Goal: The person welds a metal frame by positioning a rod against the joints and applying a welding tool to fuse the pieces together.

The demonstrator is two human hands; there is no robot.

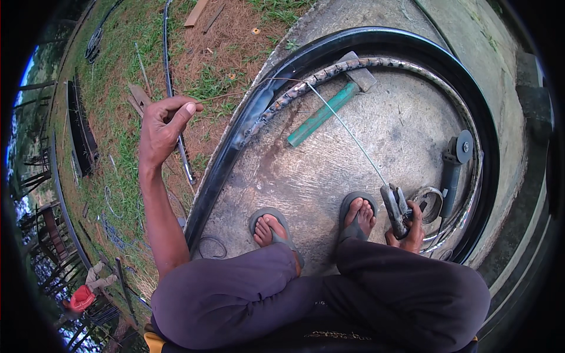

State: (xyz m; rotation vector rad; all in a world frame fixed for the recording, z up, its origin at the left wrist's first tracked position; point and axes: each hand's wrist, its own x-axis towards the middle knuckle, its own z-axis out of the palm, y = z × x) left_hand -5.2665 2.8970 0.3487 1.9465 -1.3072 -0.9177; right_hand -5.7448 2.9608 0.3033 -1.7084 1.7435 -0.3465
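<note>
My right hand (412,228) grips a welding electrode holder (395,212). Clamped in its jaws, a long pale welding electrode (348,132) slants up and left, its tip at a curved metal bar (329,72) with dark notches along it. That bar lies along the inside of a large bent black metal channel (412,36). Between finger and thumb, my left hand (163,126) pinches a thin brown wire (232,94), which arcs right toward the electrode's tip; whether the wire touches the bar I cannot tell. Grey smoke or haze blurs the bar's left end.
Inside the bend lie a hammer (322,122) with a green handle and an angle grinder (452,176). My sandalled feet (272,230) stand on the concrete slab (294,188). Left of it, grass holds metal strips (82,126) and wood scraps. A person in red (82,298) is far left.
</note>
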